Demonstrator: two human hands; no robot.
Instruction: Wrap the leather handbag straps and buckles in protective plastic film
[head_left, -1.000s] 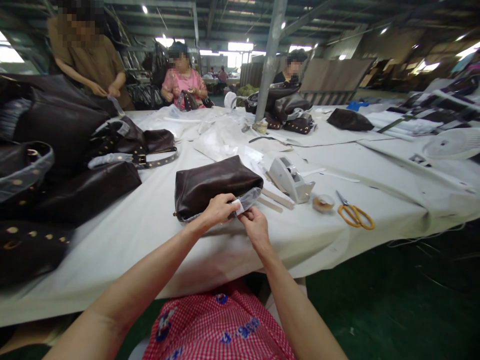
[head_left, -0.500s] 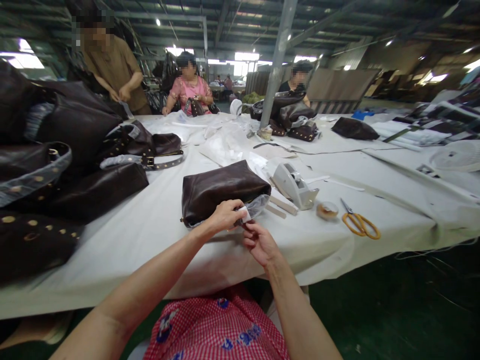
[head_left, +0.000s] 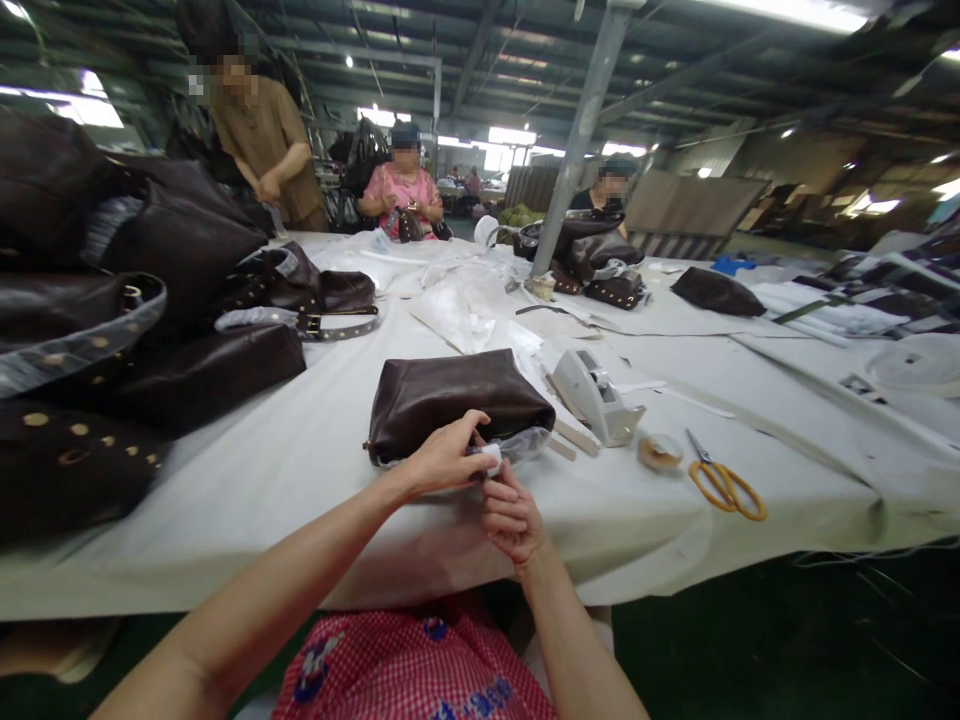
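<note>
A dark brown leather bag [head_left: 457,390] lies on its side on the white-covered table in front of me. Clear plastic film [head_left: 525,443] shows along its near edge. My left hand [head_left: 448,455] is closed at that edge, thumb and fingers pinching a small white piece [head_left: 491,458] that looks like paper or foam. Just below it, my right hand [head_left: 516,515] is closed, its fingertips curled against the lower end of the same piece. What lies under the fingers is partly hidden.
Right of the bag stand a tape dispenser [head_left: 596,395], a tape roll [head_left: 660,452] and orange-handled scissors [head_left: 724,480]. Brown bags [head_left: 187,260] with studded straps pile up at left. A metal post [head_left: 581,140] rises from the table; several co-workers [head_left: 405,190] work across it.
The view has shifted, so the table's things sit slightly lower and further right. My right hand's fingers have curled in more, and my left fingers have spread a little over the white piece.
</note>
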